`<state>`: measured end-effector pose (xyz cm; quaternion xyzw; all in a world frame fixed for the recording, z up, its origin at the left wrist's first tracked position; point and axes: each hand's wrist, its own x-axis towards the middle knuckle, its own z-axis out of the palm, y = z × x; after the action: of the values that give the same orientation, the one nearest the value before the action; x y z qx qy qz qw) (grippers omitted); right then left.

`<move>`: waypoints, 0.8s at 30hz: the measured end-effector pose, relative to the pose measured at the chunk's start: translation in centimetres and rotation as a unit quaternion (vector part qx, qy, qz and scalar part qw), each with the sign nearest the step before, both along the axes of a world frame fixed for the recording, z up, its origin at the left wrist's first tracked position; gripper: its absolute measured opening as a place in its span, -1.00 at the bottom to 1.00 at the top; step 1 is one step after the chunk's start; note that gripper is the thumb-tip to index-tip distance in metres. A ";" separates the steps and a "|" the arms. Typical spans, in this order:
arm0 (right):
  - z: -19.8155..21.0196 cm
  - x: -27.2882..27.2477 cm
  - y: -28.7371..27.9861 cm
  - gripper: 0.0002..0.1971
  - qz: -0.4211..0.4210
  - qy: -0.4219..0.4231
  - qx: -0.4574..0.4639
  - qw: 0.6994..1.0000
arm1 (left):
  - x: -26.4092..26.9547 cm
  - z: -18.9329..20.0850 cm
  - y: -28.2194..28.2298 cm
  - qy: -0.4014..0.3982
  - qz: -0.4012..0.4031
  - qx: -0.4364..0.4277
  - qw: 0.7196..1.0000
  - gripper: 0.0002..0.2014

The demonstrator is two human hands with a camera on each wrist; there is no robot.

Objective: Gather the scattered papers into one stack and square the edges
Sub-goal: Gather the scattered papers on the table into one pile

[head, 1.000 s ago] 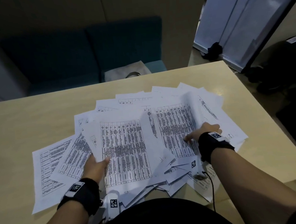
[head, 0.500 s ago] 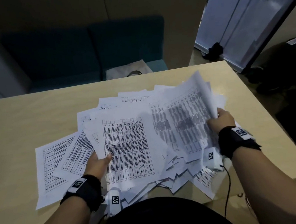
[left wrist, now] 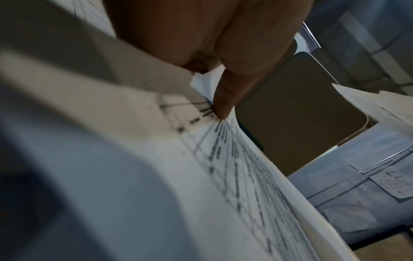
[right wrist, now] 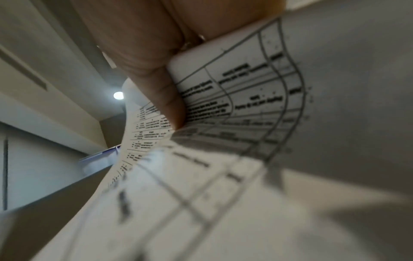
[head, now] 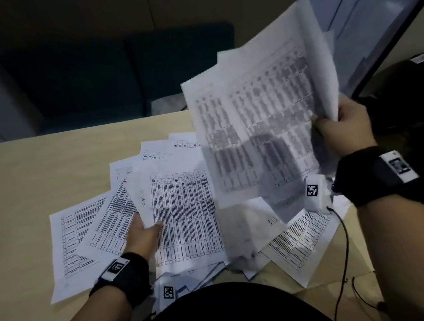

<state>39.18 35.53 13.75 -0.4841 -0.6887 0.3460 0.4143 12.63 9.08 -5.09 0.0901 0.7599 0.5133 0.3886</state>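
Note:
White printed sheets with tables lie fanned across the pale wooden table point(head: 39, 177). My right hand point(head: 339, 127) grips a bundle of lifted sheets point(head: 258, 119) by their right edge, held high above the table's right side; in the right wrist view its thumb point(right wrist: 172, 106) pinches the sheets point(right wrist: 241, 98). My left hand point(head: 145, 231) lies at the left of the pile, its fingers slid under the top sheet point(head: 185, 214) and its thumb on top. In the left wrist view the thumb point(left wrist: 223, 104) presses on that sheet point(left wrist: 223, 159).
More loose sheets point(head: 69, 246) spread to the left and sheets point(head: 301, 242) lie at the near right edge. A dark blue sofa point(head: 120, 76) stands behind the table. A thin black cable point(head: 344, 251) hangs from my right wrist.
My right hand took hold of several sheets on the right of the pile and raised them up and to the right. My left hand stayed at the left of the pile.

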 end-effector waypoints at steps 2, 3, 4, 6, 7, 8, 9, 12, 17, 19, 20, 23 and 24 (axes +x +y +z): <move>-1.6 -1.5 -1.5 -0.91 0.021 -0.036 -0.042 0.998 | 0.5 0.6 0.1 -0.001 -0.002 0.019 1.000 -0.61; -2.7 -2.4 -2.2 -0.93 0.040 -0.063 -0.067 0.995 | 0.6 0.9 0.1 0.004 -0.003 0.027 1.000 -0.53; -4.1 -3.1 -2.8 -0.91 0.060 -0.093 -0.089 0.990 | 0.7 1.3 0.1 0.001 -0.009 0.023 1.000 -0.37; -7.2 -4.5 -3.9 -0.90 0.095 -0.162 -0.130 0.973 | 0.5 1.6 -0.2 -0.031 -0.012 0.032 0.999 -0.15; -8.6 -5.1 -4.3 -0.85 0.112 -0.189 -0.151 0.964 | 0.4 1.7 -0.2 -0.044 -0.007 0.041 0.998 -0.13; -10.0 -5.7 -4.7 -0.81 0.132 -0.211 -0.169 0.954 | 0.3 1.7 -0.3 -0.048 -0.011 0.032 0.998 -0.14; -11.2 -6.2 -5.1 -0.79 0.149 -0.231 -0.182 0.944 | 0.2 1.6 -0.3 -0.040 -0.019 0.032 0.999 -0.18; -13.2 -6.8 -5.2 -0.77 0.143 -0.258 -0.200 0.934 | 0.1 1.1 -0.3 0.010 -0.049 0.001 0.999 -0.49; -14.3 -6.0 -4.1 -0.82 0.049 -0.265 -0.209 0.940 | 0.3 0.8 -0.3 0.022 -0.043 -0.030 0.998 -0.49; -15.0 -6.4 -4.9 -0.83 0.040 -0.244 -0.234 0.940 | 0.4 0.7 -0.1 0.005 -0.056 -0.046 0.997 -0.45; -15.4 -6.8 -5.5 -0.84 0.039 -0.230 -0.245 0.941 | 0.4 0.6 -0.1 -0.004 -0.064 -0.049 0.997 -0.42; -15.8 -7.8 -7.3 -0.78 0.051 -0.191 -0.275 0.941 | 0.1 0.0 0.1 -0.018 -0.066 -0.064 0.996 -0.37; -15.8 -8.0 -7.4 -0.70 0.056 -0.186 -0.285 0.939 | -0.1 0.0 0.1 -0.019 -0.070 -0.064 0.995 -0.38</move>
<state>31.19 28.10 -2.00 -0.5982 -0.6520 0.4544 0.1034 12.54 9.16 -5.10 0.1084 0.7758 0.4364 0.4426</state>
